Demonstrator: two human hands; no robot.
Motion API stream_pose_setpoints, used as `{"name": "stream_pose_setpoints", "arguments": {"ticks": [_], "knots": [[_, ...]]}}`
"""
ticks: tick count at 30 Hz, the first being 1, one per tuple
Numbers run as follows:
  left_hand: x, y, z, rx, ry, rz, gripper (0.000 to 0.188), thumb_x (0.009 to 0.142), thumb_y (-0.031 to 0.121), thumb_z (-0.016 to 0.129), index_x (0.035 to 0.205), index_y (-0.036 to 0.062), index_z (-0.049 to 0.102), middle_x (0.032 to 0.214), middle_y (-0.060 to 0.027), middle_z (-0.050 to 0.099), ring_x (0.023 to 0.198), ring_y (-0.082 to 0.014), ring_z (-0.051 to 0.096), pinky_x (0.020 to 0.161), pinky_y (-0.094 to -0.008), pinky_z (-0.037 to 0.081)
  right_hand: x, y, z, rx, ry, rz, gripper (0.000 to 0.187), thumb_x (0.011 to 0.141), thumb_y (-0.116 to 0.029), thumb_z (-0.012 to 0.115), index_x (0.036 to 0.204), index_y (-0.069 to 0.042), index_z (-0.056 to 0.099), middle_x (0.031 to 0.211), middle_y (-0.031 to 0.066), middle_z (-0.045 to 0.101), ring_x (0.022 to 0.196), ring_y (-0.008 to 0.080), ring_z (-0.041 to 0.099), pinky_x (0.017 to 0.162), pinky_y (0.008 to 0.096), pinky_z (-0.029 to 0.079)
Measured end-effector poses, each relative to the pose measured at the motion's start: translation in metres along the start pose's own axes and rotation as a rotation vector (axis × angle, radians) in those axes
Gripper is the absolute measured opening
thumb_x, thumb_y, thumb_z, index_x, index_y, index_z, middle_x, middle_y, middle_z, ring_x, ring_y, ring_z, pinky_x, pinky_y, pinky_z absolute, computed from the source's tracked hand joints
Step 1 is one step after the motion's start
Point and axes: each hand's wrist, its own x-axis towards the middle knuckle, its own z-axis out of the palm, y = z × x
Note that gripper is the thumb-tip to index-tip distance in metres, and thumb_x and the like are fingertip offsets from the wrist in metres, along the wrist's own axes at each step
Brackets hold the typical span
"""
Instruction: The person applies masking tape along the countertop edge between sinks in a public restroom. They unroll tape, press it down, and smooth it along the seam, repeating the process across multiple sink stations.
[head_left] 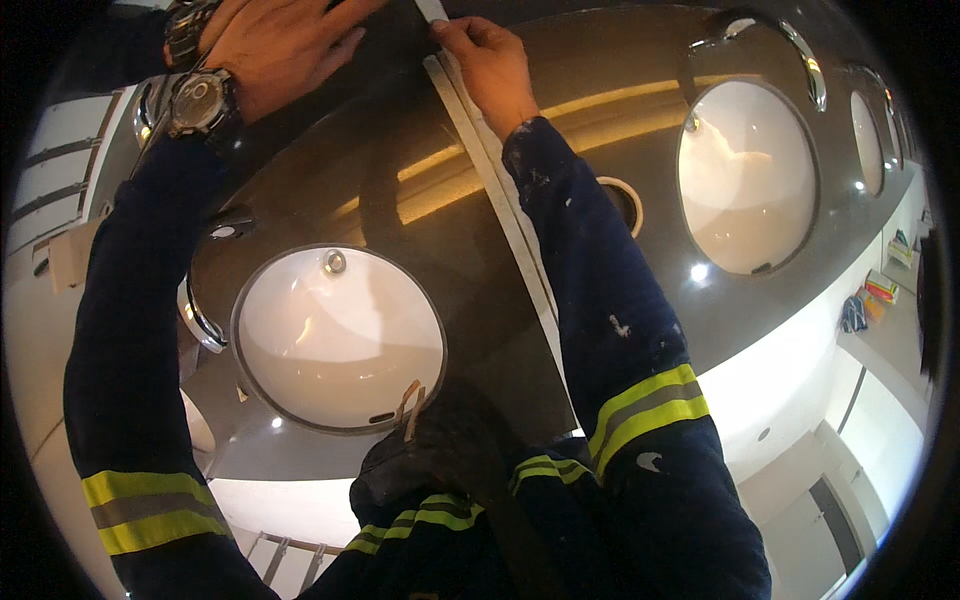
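My right hand [490,75] is closed, thumb and fingers pinched at the far end of a long, pale grey strip [490,175]. The strip runs across the dark, glossy counter [500,370] from its back edge toward my body, and my right sleeve covers part of its side. At the upper left, my left hand [285,60] rests with fingers stretched out against a dark surface; it appears to hold nothing. A watch [202,100] is on that wrist, and its reflection shows beside it. Some fingertips run out of the picture.
Left of the strip is a round white basin [340,340] with a chrome tap [200,315]. Farther right are another basin [748,180], a curved tap [805,65] and a round opening with a pale rim [625,205]. Small colourful items [880,290] lie at the far right.
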Motion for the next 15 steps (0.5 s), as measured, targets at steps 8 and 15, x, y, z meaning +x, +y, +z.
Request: {"name": "stream_pose_setpoints", "arguments": {"ticks": [8,15], "knots": [[0.0,0.001,0.004,0.044,-0.028,-0.031,0.069,0.081,0.021,0.077,0.146,0.0118,0.054,0.148,-0.0179,0.049,0.148,-0.0415,0.035,0.123,-0.0529,0.028,0.003,0.011,0.0,-0.051,-0.005,0.017,0.028,0.092,-0.034,0.075,0.096,-0.007,0.079,0.084,0.01,0.076,0.076,0.0205,0.07,0.071,0.0368,0.054],[0.003,0.004,-0.003,0.074,-0.036,-0.026,0.07,0.081,0.02,0.077,0.146,0.012,0.054,0.146,-0.0173,0.05,0.147,-0.0412,0.035,0.122,-0.053,0.029,0.016,0.015,0.002,0.052,-0.081,0.031,0.031,0.1,-0.026,0.067,0.09,0.003,0.072,0.078,0.0049,0.07,0.074,0.0114,0.06,0.07,0.0297,0.048]]}}
